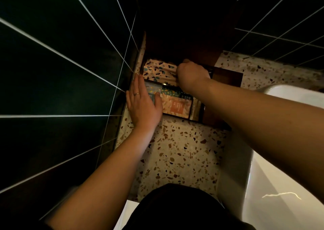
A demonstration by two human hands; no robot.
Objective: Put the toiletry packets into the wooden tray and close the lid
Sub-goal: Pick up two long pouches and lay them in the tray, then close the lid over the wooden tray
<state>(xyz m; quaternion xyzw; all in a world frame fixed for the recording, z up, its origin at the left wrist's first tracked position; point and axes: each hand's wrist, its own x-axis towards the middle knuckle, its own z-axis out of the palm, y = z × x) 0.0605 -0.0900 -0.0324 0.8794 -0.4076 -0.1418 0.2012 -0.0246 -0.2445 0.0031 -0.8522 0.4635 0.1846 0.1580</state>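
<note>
Patterned packets (158, 70) seemingly under right fingers (180, 70)

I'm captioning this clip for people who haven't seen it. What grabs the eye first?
Two bare forearms reach into a dark tiled corner. The left hand, wearing a ring, lies flat on the wooden tray's near-left edge, while the right hand is closed at the far compartment. Bright patterned toiletry packets fill the tray on a speckled terrazzo counter.

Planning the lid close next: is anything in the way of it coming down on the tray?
Yes. The right hand is inside the wooden tray, gripping a packet, and the left hand lies flat over the near compartment's packets.
</note>
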